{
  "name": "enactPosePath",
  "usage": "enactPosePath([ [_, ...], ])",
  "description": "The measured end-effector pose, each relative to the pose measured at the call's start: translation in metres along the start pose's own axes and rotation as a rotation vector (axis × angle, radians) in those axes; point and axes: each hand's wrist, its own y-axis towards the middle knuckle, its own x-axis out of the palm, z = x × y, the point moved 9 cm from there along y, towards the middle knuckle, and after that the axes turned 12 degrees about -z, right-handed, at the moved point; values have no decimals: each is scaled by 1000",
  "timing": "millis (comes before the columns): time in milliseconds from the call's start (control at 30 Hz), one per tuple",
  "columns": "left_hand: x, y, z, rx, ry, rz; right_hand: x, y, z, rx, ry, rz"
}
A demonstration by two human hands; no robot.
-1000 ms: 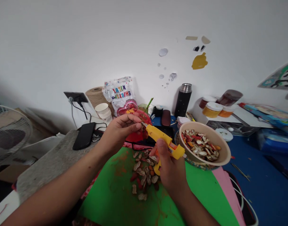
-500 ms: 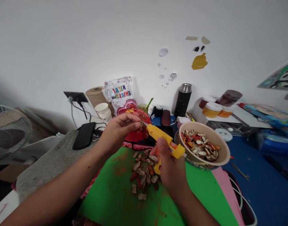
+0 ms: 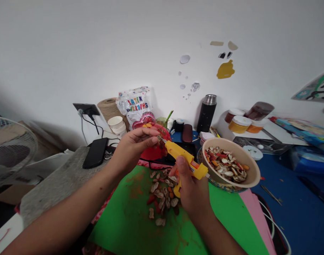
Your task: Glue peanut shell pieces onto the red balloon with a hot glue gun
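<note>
My right hand (image 3: 195, 193) is wrapped round a yellow hot glue gun (image 3: 180, 151), whose nozzle points up and to the left. Between the thumb and fingers of my left hand (image 3: 137, 143) is a small peanut shell (image 3: 159, 139), right at the nozzle tip; I cannot tell whether the two touch. Behind the fingertips shows a red rounded object (image 3: 152, 152), partly hidden, with orange and brown bits on it. Loose peanut shells (image 3: 159, 194), some painted red or orange, lie on a green sheet (image 3: 125, 212) below my hands.
To the right, a beige bowl (image 3: 253, 177) holds many shells. Behind stand a black flask (image 3: 206, 115), a balloon bag (image 3: 135, 104), paper cups (image 3: 116, 124) and a twine spool (image 3: 107, 106). A phone (image 3: 95, 153) lies left; tweezers (image 3: 272, 194) and paint jars (image 3: 239, 124) are right.
The view has shifted very slightly. Both hands, the glue gun and the pinched shell keep nearly the same positions.
</note>
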Motion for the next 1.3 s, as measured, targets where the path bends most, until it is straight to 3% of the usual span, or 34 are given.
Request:
enactPosePath([
  [400, -1, -1, 2, 24, 22, 15, 2, 4, 1, -34, -9, -65],
  [567, -1, -1, 2, 27, 9, 17, 2, 1, 2, 27, -21, -40],
  [1300, 2, 3, 3, 51, -59, 5, 5, -1, -1, 30, 36, -30],
])
